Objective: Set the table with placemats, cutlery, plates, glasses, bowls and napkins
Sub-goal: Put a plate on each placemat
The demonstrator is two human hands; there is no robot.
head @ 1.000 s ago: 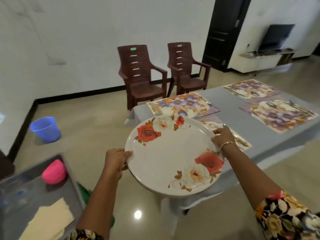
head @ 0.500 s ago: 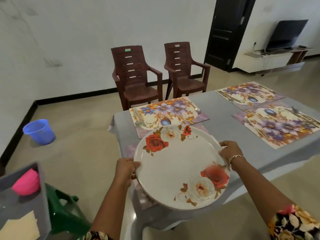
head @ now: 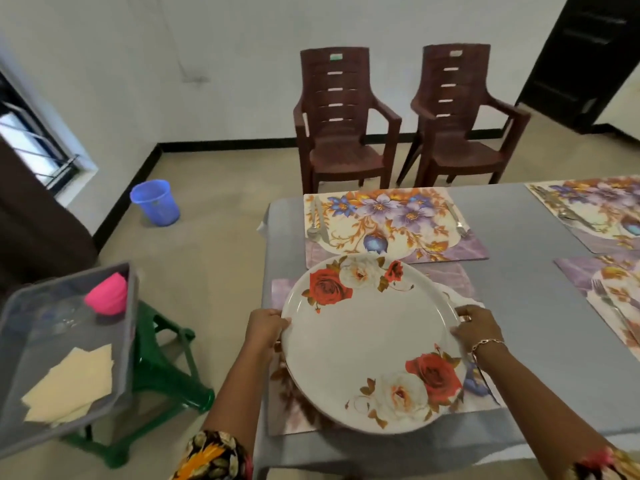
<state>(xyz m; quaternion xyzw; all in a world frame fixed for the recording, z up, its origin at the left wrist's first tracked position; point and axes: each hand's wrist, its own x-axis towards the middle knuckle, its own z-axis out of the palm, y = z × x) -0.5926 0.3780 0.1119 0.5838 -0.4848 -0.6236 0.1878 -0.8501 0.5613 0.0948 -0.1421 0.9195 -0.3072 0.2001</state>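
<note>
The left hand (head: 265,329) and the right hand (head: 479,329) gripped opposite rims of a large round white plate printed with red and white roses (head: 367,344), fingers curled over its edge. The plate sat over a floral placemat (head: 294,410) at the near edge of the grey-clothed worktop (head: 536,289); whether it touched the mat could not be told. Beyond the plate lay a second flowered placemat (head: 388,223) carrying cutlery (head: 314,221) at both ends. Left of the plate, off the worktop, a grey plastic tub (head: 131,323) held a pink bowl (head: 105,297) and cream paper napkins (head: 74,382).
</note>
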